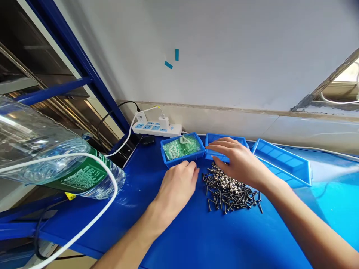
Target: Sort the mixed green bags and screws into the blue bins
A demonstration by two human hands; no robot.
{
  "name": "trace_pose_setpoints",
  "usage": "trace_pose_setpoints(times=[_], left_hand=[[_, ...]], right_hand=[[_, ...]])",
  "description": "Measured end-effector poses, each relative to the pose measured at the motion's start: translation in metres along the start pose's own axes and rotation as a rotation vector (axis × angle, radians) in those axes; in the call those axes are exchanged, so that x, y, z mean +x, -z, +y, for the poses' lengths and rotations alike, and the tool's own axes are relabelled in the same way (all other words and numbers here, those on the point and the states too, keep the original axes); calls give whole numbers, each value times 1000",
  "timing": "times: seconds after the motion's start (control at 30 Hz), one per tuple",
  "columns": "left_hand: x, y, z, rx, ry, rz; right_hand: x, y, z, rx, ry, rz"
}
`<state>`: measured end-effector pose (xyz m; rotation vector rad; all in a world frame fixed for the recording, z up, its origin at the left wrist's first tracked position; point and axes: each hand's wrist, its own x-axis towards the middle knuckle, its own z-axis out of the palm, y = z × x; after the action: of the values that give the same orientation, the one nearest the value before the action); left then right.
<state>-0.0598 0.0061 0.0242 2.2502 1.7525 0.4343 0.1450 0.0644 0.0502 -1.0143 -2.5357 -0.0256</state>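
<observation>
Screws [234, 201], long and black, lie heaped on the blue tabletop [196, 239] that I watch through the head camera, with small silver pieces [227, 184] massed among them toward the far side. My right hand [238, 158] hangs over the far edge of the heap and the front of the middle bin [227, 138]; I see its fingers loosely spread, the thumb apart and lower, but I cannot tell whether it touches either one. My left hand [179, 178] is just left of the heap, near the left bin [174, 161], its fingers curled and pressed together; their tips are hidden from me, so I cannot tell whether they pinch anything. Green bags [179, 148] fill the left bin, and the right bin [286, 162] sits at a slant beside the middle one. I also make out a white power strip [157, 129] by the wall [218, 67] and, on my left, a clear bottle [61, 144] with a white cable [115, 186] crossing in front.
</observation>
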Motion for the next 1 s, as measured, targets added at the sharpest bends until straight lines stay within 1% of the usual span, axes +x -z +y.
trace_pose_setpoints(times=[0.07,0.1,0.17,0.27,0.37,0.47,0.57,0.63,0.73,0.8,0.87,0.93,1.0], left_hand=[[0,0,-9,47,6,64],[-1,-1,-13,59,-3,66],[-2,-5,-16,68,-38,18],[-4,-10,-12,128,-90,-29],[-5,-13,-4,162,-124,-46],[-6,-16,-1,150,-117,-5],[-6,-25,-4,147,-133,39],[-7,-32,-5,143,-174,18],[-10,-37,-2,123,-242,-14],[-12,-37,2,74,-283,-9],[-12,-36,4,10,-293,11],[-10,-34,4,-66,-257,48],[-7,-30,4,-174,-193,90]], right_hand=[[22,-3,-10,33,40,-67],[31,-5,-14,47,52,-106],[46,-9,-19,34,65,-206],[59,-15,-23,-19,67,-316],[66,-18,-23,-32,79,-364],[70,-17,-21,-15,103,-368],[71,-11,-18,6,100,-318],[69,-3,-15,51,98,-227],[60,15,-10,117,96,-92],[48,29,-7,113,94,-61],[32,40,-5,102,85,-36],[12,47,-5,91,71,3],[-9,50,-6,87,55,73]])
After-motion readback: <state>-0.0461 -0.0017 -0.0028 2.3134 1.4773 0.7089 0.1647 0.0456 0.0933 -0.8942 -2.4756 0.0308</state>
